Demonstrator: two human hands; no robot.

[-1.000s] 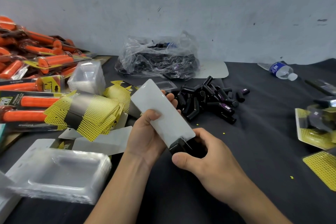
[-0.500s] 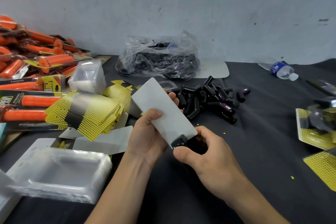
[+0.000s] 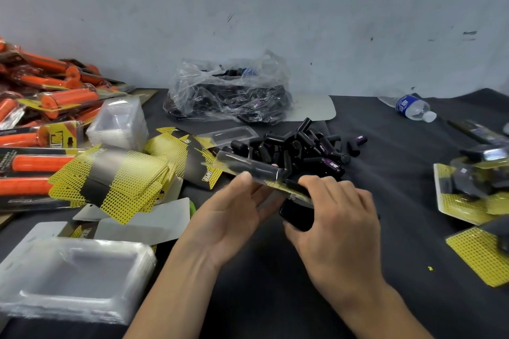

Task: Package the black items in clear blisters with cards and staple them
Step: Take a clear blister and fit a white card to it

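Clear blister pack with yellow card point(image 3: 249, 166) lies held in my left hand point(image 3: 234, 212); my right hand point(image 3: 338, 226) grips a black stapler point(image 3: 297, 213).

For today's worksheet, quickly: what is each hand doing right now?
Left hand: holds the blister pack.
Right hand: grips the black stapler at the pack's end.

This is a small hand-packing workshop. A table under dark grey cloth point(image 3: 399, 242) stands against a scuffed, pale bare wall point(image 3: 275, 8). At its middle lies a heap of loose short black cylinders point(image 3: 292, 146), with more in a crumpled clear plastic bag point(image 3: 228, 91) behind. Stacks of clear moulded blister trays point(image 3: 74, 278) sit near left, beside fanned yellow-and-black printed cards point(image 3: 121, 181). Finished carded packs of orange grips point(image 3: 41, 91) pile up far left, and yellow-backed packs point(image 3: 473, 187) lie on the right.
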